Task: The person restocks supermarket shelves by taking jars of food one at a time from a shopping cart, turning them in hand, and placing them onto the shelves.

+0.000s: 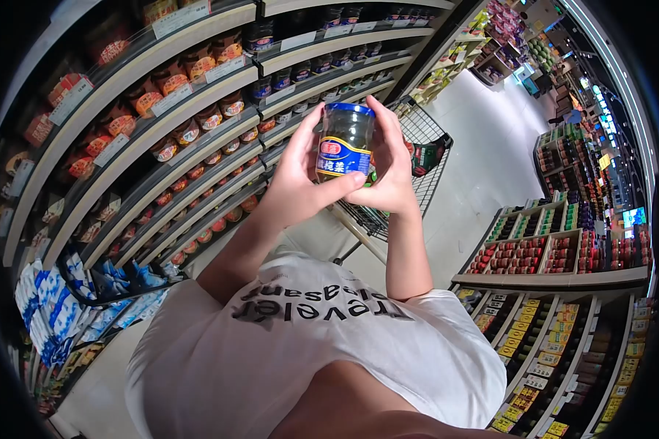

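Head view: two hands are cradling a jar upright, its label facing the wearer.

Nearest me, the wearer's white shirt (pixel 307 329) is filling the space below the raised forearms; the left hand (pixel 293 179) and right hand (pixel 394 175) are closing round opposite sides of the jar (pixel 344 132), fingers curved, the left thumb bracing low across its front, probably for steadiness. That grip is leaving most of the label (pixel 334 154) and the blue lid (pixel 349 107) uncovered, seemingly for easy reading. Just beyond, a wire cart (pixel 415 123) is standing close by, holding a dark package (pixel 428 155). Alongside, shelves (pixel 231 24) are keeping rows of jars behind price tags (pixel 172 99), presumably for comparing. Farther off, stocked racks (pixel 589 172) are lining the pale floor (pixel 465 110).
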{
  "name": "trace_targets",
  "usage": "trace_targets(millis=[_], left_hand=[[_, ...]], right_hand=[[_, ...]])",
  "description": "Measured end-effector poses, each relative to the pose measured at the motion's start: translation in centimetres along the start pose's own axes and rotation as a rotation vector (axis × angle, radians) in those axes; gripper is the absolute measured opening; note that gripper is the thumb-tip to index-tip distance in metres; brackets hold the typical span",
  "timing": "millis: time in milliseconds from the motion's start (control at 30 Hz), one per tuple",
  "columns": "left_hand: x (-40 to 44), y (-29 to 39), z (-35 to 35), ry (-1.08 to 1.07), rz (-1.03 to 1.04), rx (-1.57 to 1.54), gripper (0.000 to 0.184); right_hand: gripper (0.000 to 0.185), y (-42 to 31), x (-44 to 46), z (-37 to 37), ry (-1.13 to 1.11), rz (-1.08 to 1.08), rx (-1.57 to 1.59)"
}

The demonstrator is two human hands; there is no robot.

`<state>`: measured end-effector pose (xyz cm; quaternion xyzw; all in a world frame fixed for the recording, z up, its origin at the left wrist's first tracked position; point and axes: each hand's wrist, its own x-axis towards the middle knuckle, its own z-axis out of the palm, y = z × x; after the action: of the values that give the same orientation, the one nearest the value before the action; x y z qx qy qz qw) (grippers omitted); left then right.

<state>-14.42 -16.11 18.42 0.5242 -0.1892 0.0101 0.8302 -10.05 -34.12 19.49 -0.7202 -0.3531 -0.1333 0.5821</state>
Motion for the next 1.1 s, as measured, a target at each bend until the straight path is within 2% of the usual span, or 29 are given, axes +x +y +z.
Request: trace_targets(millis=[67,167,267,333,367,433,500,567,633,700,900,967,1100], left_hand=[[-0.6,1.0,0.8,0.015,-0.043,-0.008,0.104],[-1.3,0.9,2.4,0.016,-0.093,-0.014,0.099],[-1.4,0.3,3.3,0.06,-0.082,-0.104,0.09],[-1.3,0.9,3.8,-0.022,-0.146,-0.374,0.069],[-1.3,1.0,4.1,-0.062,-0.176,-0.508,0.065],[-1.7,0.0,4.3,0.002,-0.226,-0.495,0.069],[-2.1,-0.5,4.3,-0.061,-0.324,-0.742,0.072],[-2.3,-0.5,5.1,0.015,-0.356,-0.794,0.075],[-2.5,-1.4,4.7,-0.144,-0.318,-0.948,0.072],[-2.8,-1.6,4.8,-0.131,-0.322,-0.948,0.071],[-3.7,-1.0,5.5,-0.114,-0.309,-0.993,0.068],[-4.0,-0.5,6.1,0.026,-0.371,-0.917,0.065],[-4.4,-0.6,6.2,0.016,-0.359,-0.93,0.064]], right_hand=[[0.118,-1.0,-0.4,-1.0,-0.056,-0.055,-0.216],[0.117,-3.2,-1.3,-1.1,-0.041,-0.043,-0.286],[0.121,-3.9,-2.7,-1.0,-0.023,-0.044,-0.225],[0.13,-4.3,-3.3,-1.7,-0.075,-0.074,-0.228],[0.13,-4.5,-3.6,-1.7,-0.074,-0.074,-0.224],[0.133,-4.8,-4.1,-1.4,0.005,-0.132,-0.115],[0.134,-5.7,-4.6,-1.1,0.015,-0.142,-0.094],[0.135,-6.1,-4.9,-0.8,0.022,-0.201,-0.147],[0.131,-7.1,-4.8,-0.8,0.03,-0.234,-0.187],[0.128,-7.9,-4.9,-0.8,0.019,-0.218,-0.296],[0.123,-8.4,-5.1,-0.6,0.028,-0.303,-0.334],[0.122,-8.2,-5.1,-0.4,0.038,-0.309,-0.315],[0.122,-8.2,-5.4,-0.4,0.013,-0.289,-0.298]])
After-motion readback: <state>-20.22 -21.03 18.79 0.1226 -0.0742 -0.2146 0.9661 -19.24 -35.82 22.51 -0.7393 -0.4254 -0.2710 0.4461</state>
